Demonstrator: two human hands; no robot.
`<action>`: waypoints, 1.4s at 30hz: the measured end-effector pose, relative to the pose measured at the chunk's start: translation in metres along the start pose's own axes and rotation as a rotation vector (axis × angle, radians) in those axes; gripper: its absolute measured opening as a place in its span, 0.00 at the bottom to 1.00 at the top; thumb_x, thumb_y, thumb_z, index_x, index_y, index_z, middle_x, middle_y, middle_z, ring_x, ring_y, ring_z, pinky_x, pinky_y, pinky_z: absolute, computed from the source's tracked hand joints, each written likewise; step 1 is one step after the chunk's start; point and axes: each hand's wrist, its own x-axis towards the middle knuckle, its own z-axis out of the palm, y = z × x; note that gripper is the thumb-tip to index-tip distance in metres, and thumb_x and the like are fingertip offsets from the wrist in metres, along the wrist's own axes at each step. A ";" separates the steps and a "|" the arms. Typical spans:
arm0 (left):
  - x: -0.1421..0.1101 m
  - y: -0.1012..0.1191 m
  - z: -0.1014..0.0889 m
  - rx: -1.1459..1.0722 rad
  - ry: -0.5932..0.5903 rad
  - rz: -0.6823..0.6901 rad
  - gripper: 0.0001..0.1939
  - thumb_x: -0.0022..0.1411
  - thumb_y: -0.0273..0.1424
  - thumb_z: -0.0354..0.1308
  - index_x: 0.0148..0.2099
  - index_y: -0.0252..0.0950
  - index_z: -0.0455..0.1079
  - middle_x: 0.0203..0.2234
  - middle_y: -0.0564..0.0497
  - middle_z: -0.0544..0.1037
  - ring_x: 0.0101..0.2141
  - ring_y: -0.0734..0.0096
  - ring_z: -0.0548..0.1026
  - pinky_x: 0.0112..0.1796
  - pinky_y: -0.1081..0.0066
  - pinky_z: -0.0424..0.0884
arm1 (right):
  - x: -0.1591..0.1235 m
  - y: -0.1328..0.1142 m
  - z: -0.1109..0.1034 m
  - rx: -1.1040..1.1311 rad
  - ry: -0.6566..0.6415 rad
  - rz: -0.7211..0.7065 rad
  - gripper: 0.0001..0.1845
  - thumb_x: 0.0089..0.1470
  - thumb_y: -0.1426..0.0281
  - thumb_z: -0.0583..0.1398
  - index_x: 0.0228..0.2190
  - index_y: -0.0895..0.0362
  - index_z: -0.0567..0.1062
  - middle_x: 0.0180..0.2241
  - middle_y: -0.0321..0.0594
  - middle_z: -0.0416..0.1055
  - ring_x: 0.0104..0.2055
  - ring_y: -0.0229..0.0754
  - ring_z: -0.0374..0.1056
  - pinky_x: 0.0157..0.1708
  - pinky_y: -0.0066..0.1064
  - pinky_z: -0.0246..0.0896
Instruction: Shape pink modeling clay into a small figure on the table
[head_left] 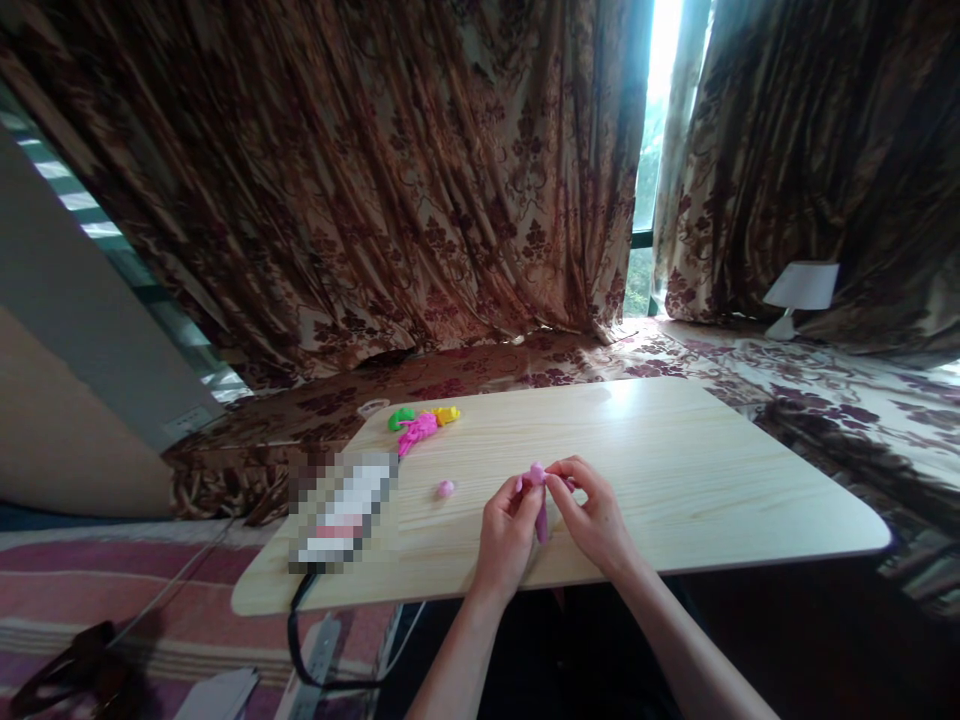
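Note:
A small pink-purple piece (541, 527) is held in front of me over the near part of the table. It has a rounded top, pieces sticking out to the sides and a longer part hanging down; its exact kind is unclear. My left hand (510, 525) pinches it from the left, fingers curled. From the right, my right hand (592, 510) grips it near the top with thumb and fingertips. A small pink ball-like lump (446, 488) lies on the table left of my hands, touching neither.
On the pale wooden table (660, 480), a green item (401, 419), a magenta stringy bundle (418, 432) and a yellow item (448, 415) lie together at the back left. A blurred-out object (349, 510) is at the left edge, with a black cable (292, 620) below it.

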 end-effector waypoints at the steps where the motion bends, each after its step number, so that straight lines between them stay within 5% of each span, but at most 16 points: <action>1: 0.000 0.000 0.000 0.000 -0.004 0.001 0.07 0.58 0.34 0.55 0.33 0.37 0.70 0.16 0.59 0.64 0.18 0.78 0.60 0.25 0.76 0.60 | 0.000 0.000 0.000 0.000 -0.001 0.002 0.07 0.57 0.72 0.55 0.31 0.55 0.72 0.29 0.37 0.68 0.32 0.40 0.65 0.33 0.32 0.61; 23: 0.000 -0.001 -0.001 0.017 -0.034 -0.009 0.09 0.59 0.35 0.55 0.33 0.35 0.69 0.18 0.58 0.65 0.19 0.79 0.61 0.23 0.78 0.60 | 0.001 0.006 0.000 0.004 0.011 0.004 0.07 0.57 0.72 0.55 0.30 0.55 0.73 0.29 0.37 0.68 0.32 0.40 0.65 0.34 0.32 0.61; 29: 0.000 0.002 0.000 0.012 -0.005 0.027 0.09 0.60 0.34 0.54 0.38 0.35 0.72 0.25 0.53 0.72 0.29 0.73 0.69 0.34 0.76 0.64 | 0.001 0.003 0.001 0.003 0.029 0.018 0.07 0.56 0.71 0.56 0.38 0.56 0.72 0.34 0.39 0.69 0.34 0.40 0.66 0.36 0.32 0.62; 42: 0.001 -0.001 -0.002 0.025 -0.007 0.015 0.09 0.59 0.35 0.55 0.35 0.35 0.70 0.25 0.55 0.72 0.25 0.76 0.67 0.30 0.76 0.62 | 0.001 0.006 0.001 -0.017 0.052 0.014 0.08 0.57 0.71 0.56 0.26 0.56 0.70 0.28 0.36 0.66 0.31 0.39 0.64 0.32 0.31 0.60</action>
